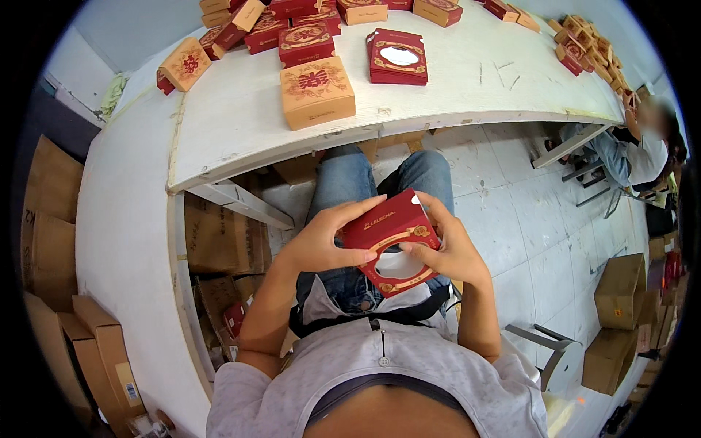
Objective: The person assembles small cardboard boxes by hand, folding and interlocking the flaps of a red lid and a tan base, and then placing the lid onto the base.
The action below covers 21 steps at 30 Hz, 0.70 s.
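Above my lap I hold a red box sleeve (pixel 391 223) with gold trim and an oval cut-out in its front face. My left hand (pixel 325 237) grips its left side, thumb by the cut-out. On the other side my right hand (pixel 456 252) clasps it, with the thumb at the oval's upper edge. Both hands are closed on the sleeve, which is tilted. A stack of flat red sleeves (pixel 398 57) with oval cut-outs lies on the white table (pixel 467 91). Beside the stack, near the table's front edge, is an orange box (pixel 318 91) with a red pattern.
Several red and orange boxes (pixel 307 44) crowd the table's back left. Another pile of boxes (pixel 588 47) sits far right, near a seated person (pixel 646 150). Brown cartons (pixel 102 350) stand at left; open cartons (pixel 619 292) and a chair (pixel 558 358) are at right.
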Motion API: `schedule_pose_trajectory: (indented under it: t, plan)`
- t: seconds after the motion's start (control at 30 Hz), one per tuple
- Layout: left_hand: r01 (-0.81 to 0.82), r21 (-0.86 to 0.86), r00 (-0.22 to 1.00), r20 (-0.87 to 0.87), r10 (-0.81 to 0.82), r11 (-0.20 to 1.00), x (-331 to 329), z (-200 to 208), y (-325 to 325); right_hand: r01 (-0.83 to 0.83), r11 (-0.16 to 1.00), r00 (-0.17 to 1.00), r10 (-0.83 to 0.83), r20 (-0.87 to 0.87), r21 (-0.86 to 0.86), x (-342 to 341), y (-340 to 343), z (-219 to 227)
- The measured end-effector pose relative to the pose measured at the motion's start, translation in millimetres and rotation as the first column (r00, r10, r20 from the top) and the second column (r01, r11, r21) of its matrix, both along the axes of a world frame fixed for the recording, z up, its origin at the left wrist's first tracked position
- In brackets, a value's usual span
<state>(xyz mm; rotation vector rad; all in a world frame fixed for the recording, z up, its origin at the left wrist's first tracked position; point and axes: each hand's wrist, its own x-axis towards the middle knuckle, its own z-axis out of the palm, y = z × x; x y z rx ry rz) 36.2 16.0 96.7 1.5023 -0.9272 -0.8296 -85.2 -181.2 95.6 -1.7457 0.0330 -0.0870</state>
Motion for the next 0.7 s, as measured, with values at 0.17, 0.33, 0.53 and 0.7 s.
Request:
schedule_pose_trajectory:
  t: [0.17, 0.33, 0.53, 0.7]
  plan:
    - [-0.557, -0.188, 0.810, 0.096, 0.579, 0.809, 44.3, 21.2, -0.3, 0.264, 0.913, 0.964, -0.262, -0.046, 0.310, 0.8, -5.9, -10.2]
    - [-0.727, -0.171, 0.150, 0.905, 0.397, 0.665, 103.7, 58.1, -30.0, 0.396, 0.852, 0.918, -0.356, -0.174, 0.342, 2.2, -12.1, -10.9]
    - [-0.525, 0.397, 0.277, 0.916, -0.290, 0.753, 125.4, 60.3, -52.3, 0.428, 0.789, 0.900, -0.416, -0.131, 0.441, 2.9, -19.0, -21.6]
    - [-0.456, 0.221, 0.156, 0.974, -0.167, 0.862, 100.2, 42.8, -23.9, 0.417, 0.778, 0.907, -0.391, -0.157, 0.470, 2.8, -24.8, -25.6]
